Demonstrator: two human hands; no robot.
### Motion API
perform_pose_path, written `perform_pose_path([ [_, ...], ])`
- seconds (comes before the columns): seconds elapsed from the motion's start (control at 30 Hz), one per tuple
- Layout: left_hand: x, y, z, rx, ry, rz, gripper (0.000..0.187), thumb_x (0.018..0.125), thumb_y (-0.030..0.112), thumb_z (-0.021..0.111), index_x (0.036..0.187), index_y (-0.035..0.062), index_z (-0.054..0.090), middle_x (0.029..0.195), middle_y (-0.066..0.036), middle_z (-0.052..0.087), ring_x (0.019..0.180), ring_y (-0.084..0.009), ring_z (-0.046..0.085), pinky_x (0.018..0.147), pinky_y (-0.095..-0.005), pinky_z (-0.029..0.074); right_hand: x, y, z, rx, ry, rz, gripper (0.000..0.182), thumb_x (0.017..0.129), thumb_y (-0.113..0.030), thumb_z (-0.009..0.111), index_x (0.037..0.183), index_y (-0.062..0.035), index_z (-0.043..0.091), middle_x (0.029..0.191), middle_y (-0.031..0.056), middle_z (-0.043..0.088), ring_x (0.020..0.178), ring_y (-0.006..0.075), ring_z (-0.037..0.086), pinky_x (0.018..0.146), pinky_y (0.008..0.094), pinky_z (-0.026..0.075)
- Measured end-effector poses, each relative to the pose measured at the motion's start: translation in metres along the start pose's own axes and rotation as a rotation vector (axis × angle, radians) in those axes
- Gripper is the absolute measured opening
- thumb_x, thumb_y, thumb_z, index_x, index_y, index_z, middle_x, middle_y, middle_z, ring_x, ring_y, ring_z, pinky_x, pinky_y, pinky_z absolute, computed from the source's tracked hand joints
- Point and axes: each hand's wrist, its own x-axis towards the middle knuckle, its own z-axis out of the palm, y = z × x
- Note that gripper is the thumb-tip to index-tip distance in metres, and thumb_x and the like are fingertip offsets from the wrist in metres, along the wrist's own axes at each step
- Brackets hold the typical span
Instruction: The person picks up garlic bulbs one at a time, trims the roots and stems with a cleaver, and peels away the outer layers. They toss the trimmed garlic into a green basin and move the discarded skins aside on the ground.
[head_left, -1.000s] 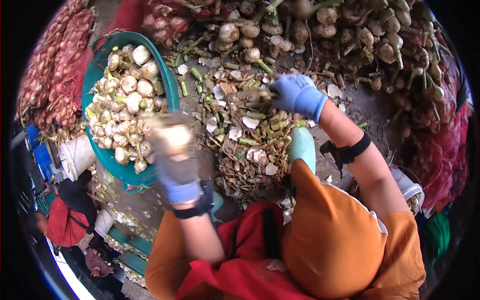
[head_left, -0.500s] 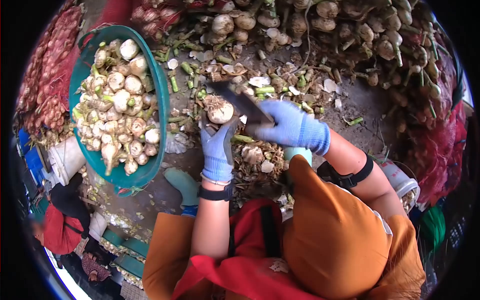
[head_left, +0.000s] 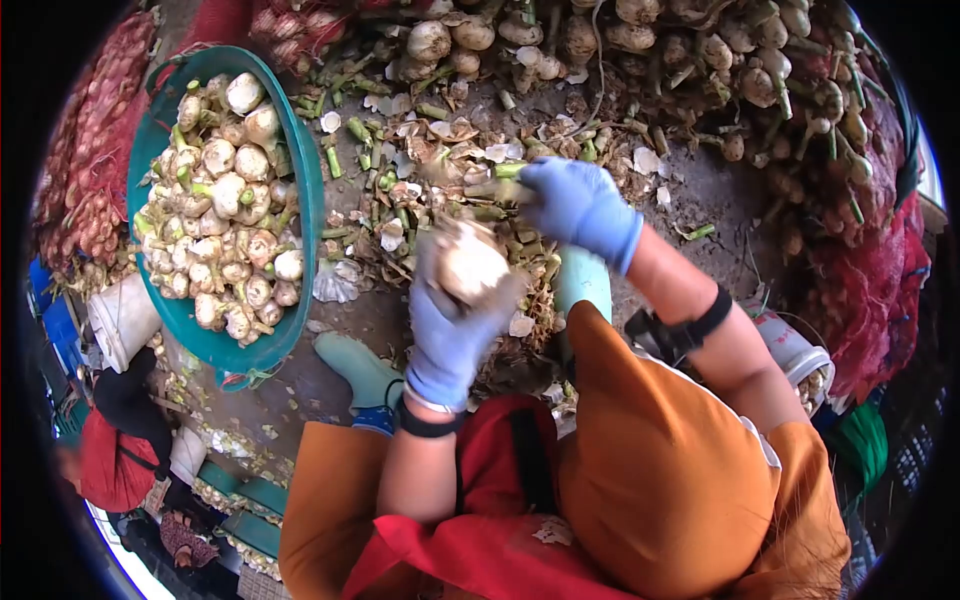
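A whitish garlic bulb [head_left: 472, 265], smeared by motion, sits in my left hand [head_left: 450, 335], whose gloved fingers are wrapped round it. My right hand [head_left: 585, 210], also in a blue glove, is closed in a fist up and to the right of the bulb, apart from it. From this fist a knife [head_left: 490, 188] points left; its blade is blurred and hard to tell from the scraps behind. Beneath both hands lies a litter of cut stems and dry skins [head_left: 400, 150].
Left of my hands stands a teal basin [head_left: 312, 200] heaped with trimmed garlic. Untrimmed garlic [head_left: 630, 40] is piled along the far side and far right. Red net sacks [head_left: 90, 150] stand at the left. A co-worker in red [head_left: 115, 460] is at lower left.
The knife has come away from the bulb as my right hand moved slightly up and right. My left hand has brought the bulb closer to me and turned it.
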Motion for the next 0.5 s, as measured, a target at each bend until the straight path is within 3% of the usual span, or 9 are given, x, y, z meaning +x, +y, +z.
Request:
perform_pose_path([
  [0.07,-0.004,-0.003,0.009,0.444,-0.04,0.453,0.069,0.068,0.019,0.09,0.12,0.0031,0.047,0.111,-0.011,0.055,0.1,-0.0206,0.058,0.087,-0.0322,0.05,0.006,0.037,0.008,0.285,0.04,0.13,0.019,0.081,-0.021,0.063,0.086,-0.0038,0.067,0.07,0.0141,0.066,0.065,0.0278,0.069,0.063,0.0381,0.054],
  [0.13,0.01,-0.016,0.001,0.556,0.017,0.395,0.079,0.068,0.034,0.09,0.124,-0.0008,0.045,0.118,-0.015,0.053,0.109,-0.0271,0.056,0.096,-0.037,0.047,-0.002,0.021,0.003,0.88,-0.206,0.327,0.028,0.082,-0.027,0.064,0.1,-0.0055,0.068,0.069,0.0094,0.066,0.068,0.0175,0.066,0.066,0.0336,0.053],
  [0.2,0.023,-0.03,-0.011,0.867,0.071,0.345,0.088,0.068,0.037,0.09,0.131,-0.0023,0.042,0.131,-0.015,0.047,0.116,-0.0274,0.054,0.1,-0.0384,0.046,-0.008,0.001,0.0,1.144,-0.263,0.121,0.027,0.083,-0.026,0.065,0.098,-0.0039,0.067,0.071,0.0056,0.064,0.069,0.0109,0.063,0.065,0.0302,0.052],
  [0.27,0.016,-0.024,-0.003,-0.34,0.0,0.047,0.069,0.084,0.009,0.073,0.143,0.0018,0.037,0.139,-0.013,0.044,0.113,-0.0221,0.058,0.095,-0.032,0.051,-0.018,-0.029,-0.038,0.895,-0.246,0.099,0.027,0.083,-0.026,0.064,0.098,-0.0039,0.066,0.077,0.0094,0.067,0.07,0.0182,0.065,0.067,0.0337,0.052],
  [0.33,0.02,-0.025,-0.015,-0.43,0.166,-0.08,0.05,0.085,-0.005,0.064,0.132,0.0032,0.048,0.128,-0.011,0.053,0.103,-0.0189,0.063,0.087,-0.0289,0.055,-0.006,-0.017,-0.019,0.371,0.157,-0.417,0.027,0.081,-0.029,0.063,0.093,-0.0052,0.068,0.087,0.0174,0.068,0.081,0.0365,0.066,0.074,0.042,0.052],
  [0.37,0.016,-0.013,-0.018,-0.18,0.156,-0.031,0.039,0.085,-0.009,0.061,0.121,0.0034,0.054,0.12,-0.012,0.059,0.096,-0.0212,0.065,0.08,-0.0321,0.058,0.005,-0.007,-0.017,0.204,-0.012,-0.261,0.026,0.081,-0.029,0.063,0.092,-0.0066,0.069,0.087,0.0165,0.067,0.083,0.0357,0.067,0.075,0.042,0.053],
  [0.43,0.02,0.007,-0.038,-0.287,0.236,0.192,0.037,0.086,-0.001,0.064,0.12,0.0119,0.057,0.123,-0.013,0.059,0.089,-0.0222,0.067,0.069,-0.0318,0.058,0.029,0.023,-0.02,-0.075,-0.208,-0.005,0.02,0.081,-0.026,0.063,0.09,-0.0115,0.072,0.095,0.0141,0.066,0.084,0.0334,0.068,0.076,0.0421,0.054],
  [0.47,0.021,0.049,-0.075,-0.936,0.111,0.109,0.043,0.084,0.012,0.072,0.124,0.014,0.056,0.124,-0.01,0.059,0.091,-0.0206,0.066,0.071,-0.0319,0.056,0.037,0.033,-0.032,-0.13,0.03,-0.027,0.018,0.083,-0.025,0.061,0.091,-0.0127,0.072,0.106,0.0127,0.066,0.083,0.0316,0.069,0.076,0.0424,0.055],
  [0.5,0.026,0.049,-0.105,-1.266,-0.429,0.198,0.052,0.085,0.029,0.073,0.13,0.0114,0.053,0.126,-0.008,0.059,0.098,-0.0188,0.064,0.077,-0.034,0.054,0.045,0.043,-0.034,-0.127,0.304,-0.146,0.014,0.081,-0.024,0.069,0.086,-0.0111,0.068,0.099,0.0095,0.065,0.082,0.0322,0.067,0.072,0.0409,0.055],
])
